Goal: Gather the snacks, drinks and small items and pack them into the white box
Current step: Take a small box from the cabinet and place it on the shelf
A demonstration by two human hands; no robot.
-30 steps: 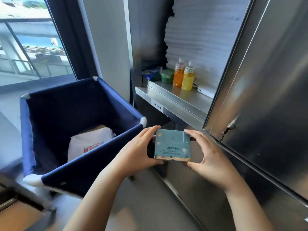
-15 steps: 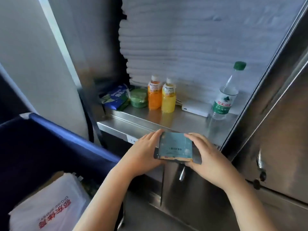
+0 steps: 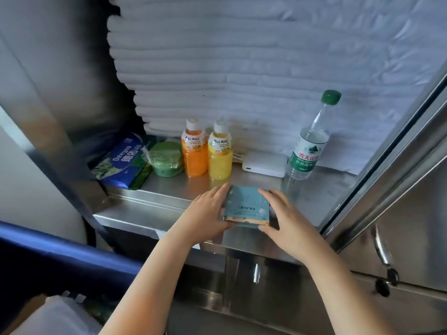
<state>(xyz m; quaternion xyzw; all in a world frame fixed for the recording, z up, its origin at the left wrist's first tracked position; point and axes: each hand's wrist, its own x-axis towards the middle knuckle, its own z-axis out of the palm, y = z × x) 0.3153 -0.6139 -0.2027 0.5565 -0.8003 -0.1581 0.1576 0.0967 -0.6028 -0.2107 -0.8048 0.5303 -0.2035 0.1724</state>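
Teal packet (image 3: pixel 246 206) gripped between left hand (image 3: pixel 203 213) and right hand (image 3: pixel 287 221), orange-filled Mogu Mogu bottle (image 3: pixel 194 153), yellow-filled Mogu Mogu bottle (image 3: pixel 220 157), blue Deeyeo pack (image 3: pixel 123 160)

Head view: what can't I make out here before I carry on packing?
1) small teal cardboard box: underside, and whether it touches the steel shelf, hidden by the left hand and right hand; print too small.
2) flat white plastic device: right end behind the clear green-capped water bottle.
3) round green wrapped packet: contents obscured by crinkled film.
4) white bag: cut off by the bottom-left edge, blurred.
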